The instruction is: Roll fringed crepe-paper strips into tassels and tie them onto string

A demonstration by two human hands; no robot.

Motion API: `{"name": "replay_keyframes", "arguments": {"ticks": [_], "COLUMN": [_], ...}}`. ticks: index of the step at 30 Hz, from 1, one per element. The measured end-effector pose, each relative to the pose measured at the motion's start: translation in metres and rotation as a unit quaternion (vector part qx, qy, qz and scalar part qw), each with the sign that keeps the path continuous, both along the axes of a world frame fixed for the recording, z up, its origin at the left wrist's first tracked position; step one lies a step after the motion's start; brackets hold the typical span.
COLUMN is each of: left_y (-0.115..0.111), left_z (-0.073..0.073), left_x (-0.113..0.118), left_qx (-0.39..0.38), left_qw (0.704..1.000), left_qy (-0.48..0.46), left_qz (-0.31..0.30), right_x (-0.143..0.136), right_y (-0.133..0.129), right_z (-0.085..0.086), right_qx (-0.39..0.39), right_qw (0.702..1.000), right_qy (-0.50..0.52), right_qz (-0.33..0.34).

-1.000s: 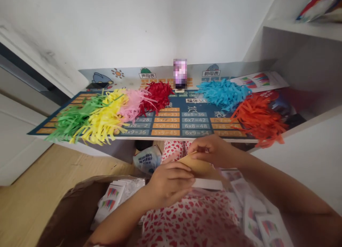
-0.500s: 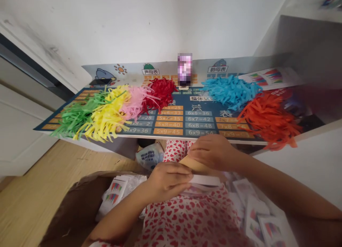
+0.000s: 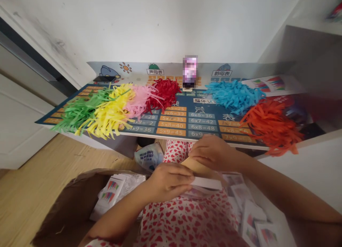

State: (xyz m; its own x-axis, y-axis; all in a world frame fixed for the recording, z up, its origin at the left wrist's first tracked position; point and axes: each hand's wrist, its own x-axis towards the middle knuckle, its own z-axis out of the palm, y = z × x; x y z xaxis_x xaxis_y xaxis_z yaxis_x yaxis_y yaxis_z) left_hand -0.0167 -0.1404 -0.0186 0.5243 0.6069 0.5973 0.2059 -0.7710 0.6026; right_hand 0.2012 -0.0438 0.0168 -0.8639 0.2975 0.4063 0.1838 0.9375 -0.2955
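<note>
2 hands, left point(image 3: 171, 181) and right point(image 3: 211, 152), grip a flat tan paper piece point(image 3: 199, 165) above the heart-print fabric point(image 3: 192, 216).

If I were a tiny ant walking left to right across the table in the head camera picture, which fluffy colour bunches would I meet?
green bunch → yellow bunch → pink bunch → dark red bunch → blue bunch → orange-red bunch
</note>
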Motion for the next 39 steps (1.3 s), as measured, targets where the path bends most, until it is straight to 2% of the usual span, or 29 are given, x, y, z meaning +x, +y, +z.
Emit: {"name": "replay_keyframes", "arguments": {"ticks": [3,8,12,14,20,22,26,30,34,39], "left_y": [-0.001,-0.001,0.000,0.001,0.001,0.001,0.001,0.001,0.000,0.000], "left_z": [-0.001,-0.003,-0.003,-0.004,-0.006,-0.007,-0.007,-0.007,-0.006,-0.006], "left_x": [-0.001,-0.001,-0.001,-0.001,-0.001,-0.001,0.000,0.000,-0.001,-0.001], "left_qx": [-0.015,-0.022,-0.022,-0.021,-0.017,-0.019,-0.023,-0.020,-0.021,-0.024], "left_qw": [1.000,1.000,1.000,1.000,1.000,1.000,1.000,1.000,1.000,1.000], "left_qy": [0.000,-0.009,-0.015,-0.015,-0.013,-0.014,-0.013,-0.012,-0.014,-0.015], "left_qz": [-0.005,-0.009,-0.009,-0.011,-0.005,-0.006,-0.012,-0.007,-0.007,-0.010], "right_x": [0.001,0.006,0.009,0.011,0.021,0.021,0.013,0.004,0.002,0.001], "right_y": [0.002,0.004,0.004,0.004,0.002,0.001,-0.001,-0.003,-0.004,-0.005], "right_z": [0.002,-0.002,-0.011,-0.014,-0.013,-0.010,-0.007,-0.007,-0.009,-0.010], "right_qx": [0.008,0.066,0.076,0.041,-0.171,-0.189,-0.091,-0.012,-0.013,-0.037], "right_qw": [1.000,0.997,0.996,0.997,0.978,0.975,0.994,0.999,0.998,0.998], "right_qy": [0.003,0.014,0.042,0.059,0.113,0.118,0.057,0.034,0.051,0.017], "right_qz": [0.024,0.045,0.021,0.005,0.031,0.015,-0.007,-0.029,-0.030,-0.055]}}
